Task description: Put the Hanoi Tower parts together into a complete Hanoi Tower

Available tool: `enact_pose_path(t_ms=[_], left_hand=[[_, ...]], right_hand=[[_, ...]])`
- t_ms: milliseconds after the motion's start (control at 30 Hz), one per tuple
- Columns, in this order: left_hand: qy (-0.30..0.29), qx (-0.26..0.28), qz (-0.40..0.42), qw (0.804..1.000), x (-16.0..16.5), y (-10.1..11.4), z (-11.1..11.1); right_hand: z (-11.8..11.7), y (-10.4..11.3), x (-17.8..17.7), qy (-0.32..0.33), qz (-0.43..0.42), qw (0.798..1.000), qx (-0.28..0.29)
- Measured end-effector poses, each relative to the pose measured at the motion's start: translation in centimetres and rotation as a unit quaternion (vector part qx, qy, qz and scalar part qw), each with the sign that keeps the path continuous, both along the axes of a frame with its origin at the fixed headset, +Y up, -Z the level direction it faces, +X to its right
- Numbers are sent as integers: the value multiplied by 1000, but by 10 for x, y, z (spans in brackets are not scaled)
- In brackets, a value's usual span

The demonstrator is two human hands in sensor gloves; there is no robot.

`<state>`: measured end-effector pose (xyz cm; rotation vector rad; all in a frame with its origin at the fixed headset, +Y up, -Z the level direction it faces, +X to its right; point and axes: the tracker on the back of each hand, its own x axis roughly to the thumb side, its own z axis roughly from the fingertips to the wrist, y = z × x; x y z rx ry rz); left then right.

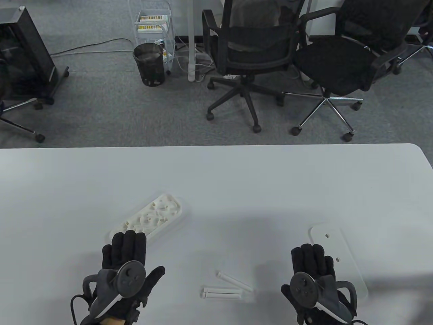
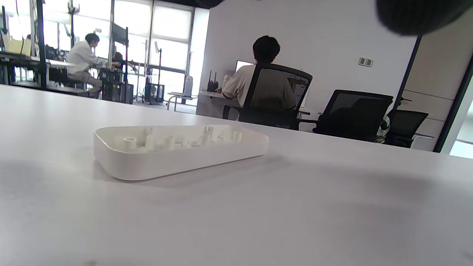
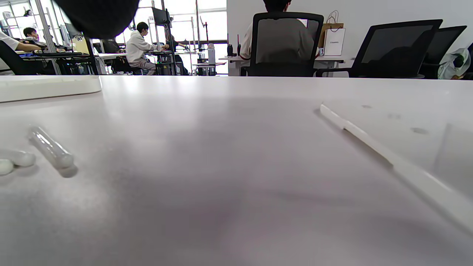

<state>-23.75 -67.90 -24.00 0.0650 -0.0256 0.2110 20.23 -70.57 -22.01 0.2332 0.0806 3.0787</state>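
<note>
Left hand (image 1: 127, 267) and right hand (image 1: 313, 274) lie flat, fingers extended, holding nothing; left fingertips at the near end of white base tray (image 1: 152, 216), right partly over flat plate (image 1: 341, 257), 3 pegs (image 1: 230, 286) between them on table (image 1: 236, 182).

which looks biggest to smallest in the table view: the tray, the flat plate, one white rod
1. flat plate, though the right hand covers part of it
2. tray, close in size to the plate
3. rod, clearly smallest
</note>
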Motion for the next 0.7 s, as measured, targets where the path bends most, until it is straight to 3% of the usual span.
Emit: enact_pose_path(t_ms=[167, 300, 500, 700], left_hand=[[24, -10, -9, 1000, -22, 15, -28], [33, -5, 44, 998, -35, 18, -46], [34, -12, 15, 999, -44, 11, -63], [56, -59, 23, 996, -60, -7, -79]], right_hand=[[1, 0, -1, 4, 4, 1000, -3], [0, 1, -1, 6, -4, 1000, -5], [0, 1, -1, 10, 2, 1000, -4], [2, 3, -3, 16, 1, 1000, -3]])
